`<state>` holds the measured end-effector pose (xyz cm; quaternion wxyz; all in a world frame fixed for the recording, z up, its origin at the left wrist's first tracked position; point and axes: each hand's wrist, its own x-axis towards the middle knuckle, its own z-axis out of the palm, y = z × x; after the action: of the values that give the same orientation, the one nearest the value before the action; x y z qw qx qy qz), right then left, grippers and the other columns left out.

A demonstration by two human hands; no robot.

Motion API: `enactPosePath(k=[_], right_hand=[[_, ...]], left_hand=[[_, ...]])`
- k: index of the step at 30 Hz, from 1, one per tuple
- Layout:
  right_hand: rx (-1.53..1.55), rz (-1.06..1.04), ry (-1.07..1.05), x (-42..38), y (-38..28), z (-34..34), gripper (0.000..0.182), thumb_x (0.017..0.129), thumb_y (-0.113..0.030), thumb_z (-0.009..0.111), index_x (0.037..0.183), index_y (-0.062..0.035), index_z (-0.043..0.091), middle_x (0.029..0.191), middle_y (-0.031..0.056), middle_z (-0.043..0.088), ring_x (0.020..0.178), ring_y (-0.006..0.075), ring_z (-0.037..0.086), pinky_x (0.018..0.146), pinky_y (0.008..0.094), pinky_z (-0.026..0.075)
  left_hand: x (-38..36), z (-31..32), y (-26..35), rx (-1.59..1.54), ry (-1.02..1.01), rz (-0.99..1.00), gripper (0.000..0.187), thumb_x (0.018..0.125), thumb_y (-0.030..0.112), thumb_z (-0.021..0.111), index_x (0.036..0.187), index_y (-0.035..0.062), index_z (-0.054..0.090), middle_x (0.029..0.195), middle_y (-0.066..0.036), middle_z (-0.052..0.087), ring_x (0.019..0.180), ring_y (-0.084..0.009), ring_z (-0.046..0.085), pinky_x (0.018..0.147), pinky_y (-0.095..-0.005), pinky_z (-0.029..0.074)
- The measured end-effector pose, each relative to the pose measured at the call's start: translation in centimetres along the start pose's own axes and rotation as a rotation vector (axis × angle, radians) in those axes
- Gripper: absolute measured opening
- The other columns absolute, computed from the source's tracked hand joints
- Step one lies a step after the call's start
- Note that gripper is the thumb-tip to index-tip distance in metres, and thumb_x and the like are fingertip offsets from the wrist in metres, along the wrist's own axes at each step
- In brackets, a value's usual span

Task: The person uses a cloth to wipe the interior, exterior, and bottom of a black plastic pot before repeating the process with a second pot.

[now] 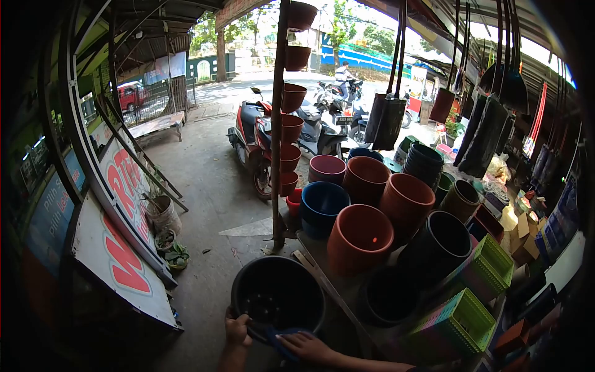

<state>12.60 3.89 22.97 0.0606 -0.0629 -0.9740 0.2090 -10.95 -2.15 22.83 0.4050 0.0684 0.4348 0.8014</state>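
A round black pot (pixel 277 273) with holes in its bottom is tilted so that its inside faces me, at the lower middle of the view. My left hand (pixel 237 327) grips its rim at the lower left, thumb on the edge. Against the near right side of the rim, my right hand (pixel 305 347) presses a blue cloth (pixel 282 345), its fingers lying together over it. Part of the cloth is hidden under the hand.
Stacked pots in terracotta (pixel 360 239), blue (pixel 325 208) and black (pixel 437 245) crowd the table on the right, beside green baskets (pixel 474 319). A post (pixel 279 124) with hanging pots rises ahead. Signboards (pixel 124 273) lean at left; motorcycles (pixel 251 133) stand beyond.
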Motion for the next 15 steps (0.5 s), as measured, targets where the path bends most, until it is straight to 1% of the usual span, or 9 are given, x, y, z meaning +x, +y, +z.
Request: enactPosePath(k=[2,3,4,5,6,8,10,12,15], right_hand=[[-0.247,0.028,0.177,-1.4,1.9,-1.3,0.054,0.088,-0.02,0.055,0.14,-0.0105,0.044,0.13,0.0096,0.055,0.116,0.0257,0.057,0.103,0.0417,0.04],[-0.25,0.025,0.175,-1.6,2.8,-2.0,0.054,0.088,-0.02,0.055,0.14,-0.0105,0.044,0.13,0.0096,0.055,0.116,0.0257,0.057,0.103,0.0417,0.04],[-0.254,-0.02,0.204,-1.7,3.7,-2.9,0.046,0.086,-0.021,0.056,0.131,-0.0121,0.05,0.12,0.0066,0.059,0.111,0.0232,0.059,0.101,0.0397,0.041],[-0.255,-0.065,0.233,-1.6,4.1,-4.1,0.039,0.085,-0.021,0.056,0.123,-0.0136,0.057,0.111,0.0035,0.063,0.106,0.0206,0.06,0.099,0.0376,0.042],[-0.235,-0.058,0.195,-1.3,4.3,-5.2,0.038,0.082,-0.021,0.06,0.119,-0.0131,0.057,0.114,0.0031,0.063,0.109,0.0215,0.06,0.101,0.0378,0.04],[-0.2,-0.043,0.124,-0.7,4.7,-7.5,0.039,0.08,-0.021,0.061,0.119,-0.0135,0.058,0.114,0.0028,0.063,0.11,0.0214,0.059,0.102,0.038,0.04],[-0.151,-0.045,0.019,-0.5,6.4,-7.4,0.046,0.076,-0.023,0.065,0.12,-0.015,0.056,0.115,0.0023,0.063,0.113,0.0211,0.058,0.104,0.0389,0.038],[-0.174,-0.081,-0.029,0.0,7.2,-8.1,0.045,0.077,-0.023,0.064,0.121,-0.0154,0.055,0.116,0.0024,0.062,0.114,0.0209,0.058,0.105,0.0388,0.038],[-0.238,-0.134,-0.096,0.5,7.7,-10.0,0.04,0.084,-0.021,0.057,0.124,-0.0161,0.052,0.119,0.0029,0.06,0.117,0.02,0.056,0.106,0.038,0.036]], left_hand=[[-0.3,0.4,1.6,-0.002,0.037,-0.05,0.056,0.069,-0.016,0.048,0.121,0.0033,0.048,0.101,-0.012,0.06,0.082,-0.0214,0.062,0.071,-0.0299,0.054],[-0.2,0.5,1.9,-0.006,0.075,-0.093,0.057,0.069,-0.016,0.048,0.123,0.0027,0.045,0.104,-0.013,0.059,0.085,-0.0219,0.062,0.071,-0.0299,0.054],[-0.3,0.4,1.9,0.091,0.117,-0.058,0.061,0.07,-0.015,0.046,0.129,-0.0005,0.038,0.114,-0.019,0.057,0.1,-0.0267,0.06,0.085,-0.0367,0.051],[0.0,0.1,0.7,0.088,0.123,-0.054,0.061,0.07,-0.015,0.046,0.129,-0.0005,0.038,0.114,-0.019,0.057,0.1,-0.0267,0.06,0.085,-0.0367,0.051],[0.5,-0.3,-1.4,0.347,0.225,0.232,0.057,0.073,-0.008,0.05,0.129,0.001,0.041,0.12,-0.019,0.055,0.108,-0.0293,0.058,0.092,-0.0396,0.046],[-0.6,1.3,-0.6,0.61,0.326,0.527,0.054,0.077,-0.001,0.054,0.129,0.0025,0.044,0.126,-0.019,0.054,0.115,-0.0319,0.056,0.098,-0.0426,0.042],[-2.8,3.0,2.9,1.561,-0.442,0.832,0.043,0.082,0.02,0.059,0.123,0.0091,0.057,0.124,-0.014,0.06,0.115,-0.0337,0.057,0.106,-0.0461,0.033],[-3.4,4.6,3.3,1.798,-0.966,0.314,0.035,0.083,0.035,0.058,0.11,0.0159,0.068,0.11,-0.01,0.067,0.106,-0.0312,0.063,0.097,-0.044,0.043],[-1.6,2.7,0.4,1.874,-0.99,0.16,0.03,0.081,0.031,0.061,0.105,0.015,0.069,0.098,-0.011,0.07,0.094,-0.0298,0.067,0.085,-0.0433,0.051]])
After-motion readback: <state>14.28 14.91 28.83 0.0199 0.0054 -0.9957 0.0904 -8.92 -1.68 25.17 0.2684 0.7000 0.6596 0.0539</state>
